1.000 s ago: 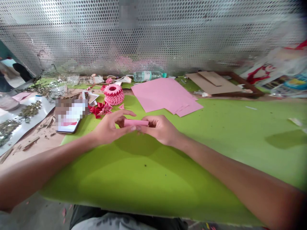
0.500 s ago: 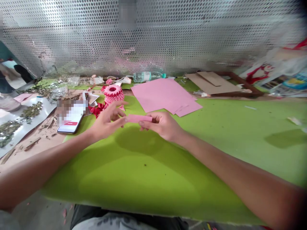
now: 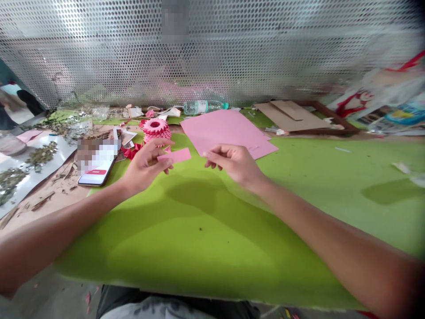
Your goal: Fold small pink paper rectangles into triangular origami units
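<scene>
My left hand point(image 3: 143, 167) pinches a small pink paper strip point(image 3: 179, 156) between thumb and fingers, above the green tabletop point(image 3: 186, 248). The strip points to the right, its far end free. My right hand point(image 3: 236, 165) is apart from the strip, thumb and forefinger together, with nothing visible in them. Behind the hands lie large sheets of pink paper point(image 3: 222, 128). Just beyond my left hand stands a ring-shaped stack of folded pink paper point(image 3: 156, 128), beside a red folded-paper piece point(image 3: 130, 152) that my hand partly covers.
A phone point(image 3: 99, 164) lies at the left near dried plant bits point(image 3: 41, 155) on a white sheet. Along the back are a plastic bottle point(image 3: 202, 106), cardboard pieces point(image 3: 288, 116) and a perforated metal panel point(image 3: 212, 57). Plastic bags point(image 3: 385, 97) stand at the back right.
My right hand has let go of the pink strip and moved a little right. The strip, now in my left hand alone, has shifted left and tilted.
</scene>
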Available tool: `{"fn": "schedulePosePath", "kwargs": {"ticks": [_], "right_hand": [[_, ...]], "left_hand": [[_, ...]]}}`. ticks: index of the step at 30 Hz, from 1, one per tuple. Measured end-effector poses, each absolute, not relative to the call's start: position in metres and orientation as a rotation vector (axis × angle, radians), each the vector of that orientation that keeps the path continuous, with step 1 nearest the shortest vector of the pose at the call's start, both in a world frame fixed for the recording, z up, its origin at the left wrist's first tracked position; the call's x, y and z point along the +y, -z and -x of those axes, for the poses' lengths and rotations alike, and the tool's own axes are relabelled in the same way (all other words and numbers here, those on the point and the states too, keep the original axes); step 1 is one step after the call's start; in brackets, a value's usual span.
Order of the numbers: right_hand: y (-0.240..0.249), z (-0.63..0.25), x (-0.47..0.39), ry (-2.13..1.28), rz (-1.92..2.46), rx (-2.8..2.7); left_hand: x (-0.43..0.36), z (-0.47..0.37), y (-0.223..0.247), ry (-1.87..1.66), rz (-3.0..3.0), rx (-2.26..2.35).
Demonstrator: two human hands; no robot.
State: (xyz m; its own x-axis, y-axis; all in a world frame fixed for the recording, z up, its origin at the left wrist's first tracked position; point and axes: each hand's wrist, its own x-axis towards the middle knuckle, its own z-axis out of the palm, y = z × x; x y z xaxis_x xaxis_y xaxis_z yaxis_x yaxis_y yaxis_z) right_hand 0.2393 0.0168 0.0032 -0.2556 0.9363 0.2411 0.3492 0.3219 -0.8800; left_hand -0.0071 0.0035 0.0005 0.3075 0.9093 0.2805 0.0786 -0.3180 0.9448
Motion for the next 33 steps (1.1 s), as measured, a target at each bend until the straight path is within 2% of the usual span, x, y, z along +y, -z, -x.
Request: {"fn": "schedulePosePath", "kwargs": {"ticks": [3,7,15,19,23,33], "right_hand": [[-0.002,-0.237,0.009,-0.568,1.059,-1.926],[0.003,-0.224,-0.003,-0.273,0.853,-2.246],[0.002,-0.225,0.002,0.036,0.679,-2.363],[0.005,-0.226,0.003,-0.025,0.517,-2.479],[0.008,-0.223,0.0,-0.159,0.419,-2.547],[0.003,-0.228,0.0,-0.462,0.595,-2.52]], "left_hand": [[0.008,0.007,0.0,-1.157,-1.464,0.963],[0.005,0.001,0.002,-1.058,-1.288,0.944],[-0.004,-0.003,0.004,-0.78,-1.508,0.842],[0.0,0.002,0.008,-0.957,-1.877,0.909],[0.002,0.004,0.007,-0.926,-2.215,0.875],[-0.002,0.005,-0.002,-0.916,-2.189,1.046]]}}
